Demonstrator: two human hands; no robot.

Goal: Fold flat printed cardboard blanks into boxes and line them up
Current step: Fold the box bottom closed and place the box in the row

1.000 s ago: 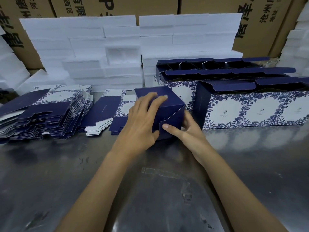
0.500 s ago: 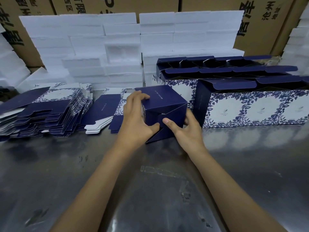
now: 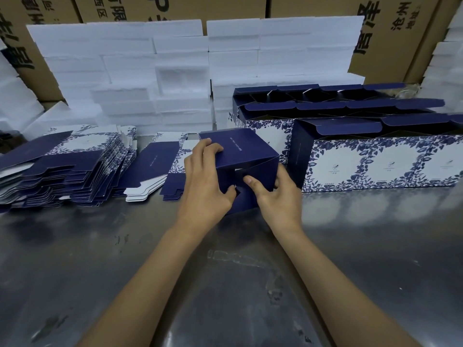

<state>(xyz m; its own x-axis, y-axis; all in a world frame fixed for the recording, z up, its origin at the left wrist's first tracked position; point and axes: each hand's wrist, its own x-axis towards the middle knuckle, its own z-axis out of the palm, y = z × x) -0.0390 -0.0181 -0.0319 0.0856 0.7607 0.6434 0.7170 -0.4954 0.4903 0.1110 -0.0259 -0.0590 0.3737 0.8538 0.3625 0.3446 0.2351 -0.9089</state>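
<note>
Both hands are on one navy box (image 3: 246,156) that lies tilted on the steel desk (image 3: 225,284), its end flaps turned toward the person. Her or his left hand (image 3: 205,181) grips the box's left side, fingers curled over the top edge and thumb pressed in at the flaps. Opposite it, the right hand (image 3: 278,196) holds the lower right corner, thumb laid on the overlapping flaps and fingers wrapped behind. A pale gap shows between the flaps, so I judge this end is being tucked and is not yet locked.

Just to the right, finished boxes (image 3: 380,164) with blue floral print stand in a row touching one another, lids open, and more rows (image 3: 325,106) stand behind them. Left of the box lie a small pile of flat blanks (image 3: 160,169) and, farther left, a large fanned stack of blanks (image 3: 62,169). By that stack, much folding is left; several rows are already done, and this box must yet be closed and set in line.

Behind all this rise white foam blocks (image 3: 150,71) and brown shipping cartons (image 3: 175,6).
</note>
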